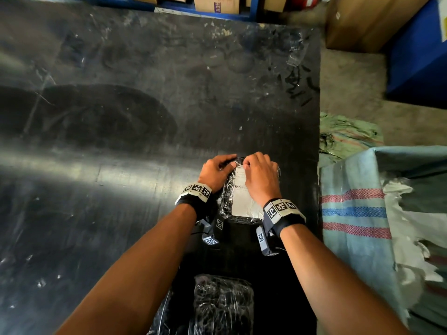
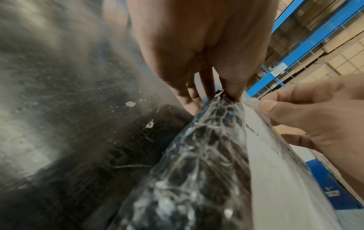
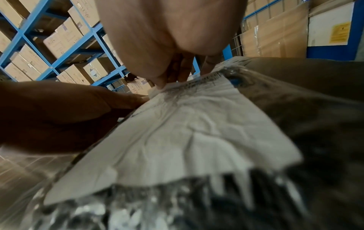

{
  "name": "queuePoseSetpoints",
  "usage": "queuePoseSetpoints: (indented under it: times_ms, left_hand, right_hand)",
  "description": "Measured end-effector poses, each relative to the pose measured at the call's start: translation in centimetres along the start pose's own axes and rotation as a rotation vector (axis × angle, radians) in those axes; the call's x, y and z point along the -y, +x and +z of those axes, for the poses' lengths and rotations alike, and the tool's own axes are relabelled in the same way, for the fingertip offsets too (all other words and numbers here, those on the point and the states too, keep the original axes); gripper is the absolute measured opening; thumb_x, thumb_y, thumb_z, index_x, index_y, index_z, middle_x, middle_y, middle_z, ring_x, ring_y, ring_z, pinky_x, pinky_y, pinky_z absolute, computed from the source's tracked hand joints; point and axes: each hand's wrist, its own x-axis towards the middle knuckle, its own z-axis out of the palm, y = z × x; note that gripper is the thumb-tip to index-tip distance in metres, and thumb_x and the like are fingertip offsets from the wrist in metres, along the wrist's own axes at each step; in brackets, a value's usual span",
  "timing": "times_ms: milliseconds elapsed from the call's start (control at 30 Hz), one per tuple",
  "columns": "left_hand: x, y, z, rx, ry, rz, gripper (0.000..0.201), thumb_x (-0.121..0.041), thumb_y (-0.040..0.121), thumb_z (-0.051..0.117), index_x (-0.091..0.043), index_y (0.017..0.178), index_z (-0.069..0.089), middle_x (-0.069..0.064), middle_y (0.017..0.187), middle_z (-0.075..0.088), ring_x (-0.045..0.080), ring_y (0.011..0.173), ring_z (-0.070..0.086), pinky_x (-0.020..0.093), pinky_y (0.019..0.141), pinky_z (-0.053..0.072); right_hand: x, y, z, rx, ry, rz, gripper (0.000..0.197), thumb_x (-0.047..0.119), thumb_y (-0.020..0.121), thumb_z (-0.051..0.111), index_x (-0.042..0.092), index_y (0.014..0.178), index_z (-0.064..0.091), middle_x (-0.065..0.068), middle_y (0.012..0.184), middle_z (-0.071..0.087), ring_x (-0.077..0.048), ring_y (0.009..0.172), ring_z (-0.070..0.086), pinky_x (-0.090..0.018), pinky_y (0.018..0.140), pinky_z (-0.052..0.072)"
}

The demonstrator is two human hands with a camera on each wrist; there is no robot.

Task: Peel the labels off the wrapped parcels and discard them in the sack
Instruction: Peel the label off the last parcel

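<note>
Left hand (image 1: 216, 170) grips the far end of the bubble-wrapped parcel (image 1: 226, 201). Right hand (image 1: 260, 176) pinches its crinkled white label's (image 1: 244, 204) far corner. Only the head view shows the woven sack (image 1: 358, 213) off to the right.

A parcel (image 1: 226, 199) wrapped in clear film over black contents lies flat on the dark desk (image 1: 121, 141) near its right edge, long side running away from the viewer. A creased white label (image 1: 244, 204) with faint print sits on its top face, its far corner lifted. A second film-wrapped parcel (image 1: 223, 303) lies nearer, and the open striped woven sack (image 1: 355, 213) stands beside the desk's right edge.
</note>
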Motion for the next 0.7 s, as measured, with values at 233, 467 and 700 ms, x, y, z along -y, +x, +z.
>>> queuePoseSetpoints:
  times_ms: [233, 467, 700]
  left_hand:
    - [0.0, -0.1, 0.2, -0.020, -0.032, -0.020, 0.029, -0.026, 0.090, 0.070, -0.027, 0.119, 0.071, -0.005, 0.110, 0.074, 0.006, 0.100, 0.070, 0.034, 0.097, 0.055]
    - [-0.8, 0.5, 0.8, -0.041, 0.116, 0.019, 0.024, -0.035, 0.090, 0.070, -0.019, 0.108, 0.069, -0.004, 0.102, 0.074, 0.013, 0.092, 0.068, 0.026, 0.085, 0.054]
    - [0.0, 1.2, 1.0, -0.046, 0.021, -0.025, 0.023, -0.036, 0.082, 0.078, -0.020, 0.097, 0.069, -0.005, 0.095, 0.074, 0.010, 0.089, 0.070, 0.032, 0.087, 0.057]
  right_hand:
    - [-1.6, -2.3, 0.0, -0.123, 0.157, -0.101, 0.006, 0.013, 0.097, 0.056, 0.019, 0.100, 0.056, 0.001, 0.103, 0.056, -0.021, 0.097, 0.051, -0.046, 0.094, 0.044]
    - [-2.3, -1.1, -0.9, 0.043, 0.166, -0.068, 0.051, 0.012, 0.089, 0.063, 0.024, 0.137, 0.050, 0.003, 0.134, 0.056, -0.018, 0.124, 0.048, -0.040, 0.105, 0.037]
    - [-3.0, 0.2, -0.3, 0.005, 0.278, -0.038, 0.007, 0.019, 0.089, 0.073, 0.022, 0.095, 0.076, 0.004, 0.100, 0.071, -0.020, 0.096, 0.061, -0.048, 0.089, 0.046]
